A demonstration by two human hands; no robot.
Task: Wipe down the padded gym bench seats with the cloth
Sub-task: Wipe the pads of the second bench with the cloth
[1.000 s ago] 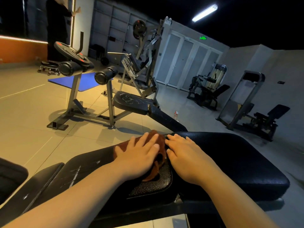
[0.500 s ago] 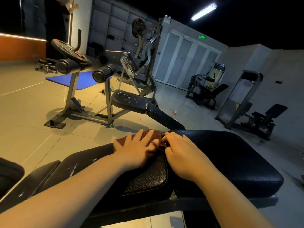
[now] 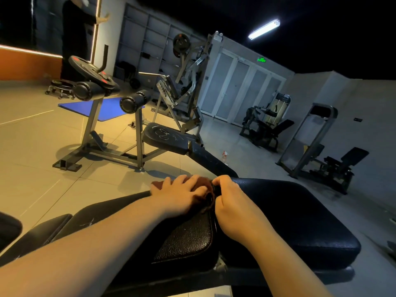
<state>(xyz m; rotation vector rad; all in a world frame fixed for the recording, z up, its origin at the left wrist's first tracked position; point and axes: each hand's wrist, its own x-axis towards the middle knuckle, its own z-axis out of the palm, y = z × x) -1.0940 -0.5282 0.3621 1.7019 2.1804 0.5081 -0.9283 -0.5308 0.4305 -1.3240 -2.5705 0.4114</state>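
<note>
cloth under left hand, on bench seat

Left hand flat, fingers spread; right hand beside it, fingers curled

Brown cloth, black pebbled bench seat

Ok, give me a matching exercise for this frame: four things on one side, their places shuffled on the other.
1 brown cloth
2 blue floor mat
3 small red-topped spray bottle
4 green lit sign

A above the white doors
B standing beyond the scribbled bench pad
C under the left hand on the black padded bench
D flat on the tiled floor behind the roller-pad stand

Pairs: 1-C, 2-D, 3-B, 4-A
</note>
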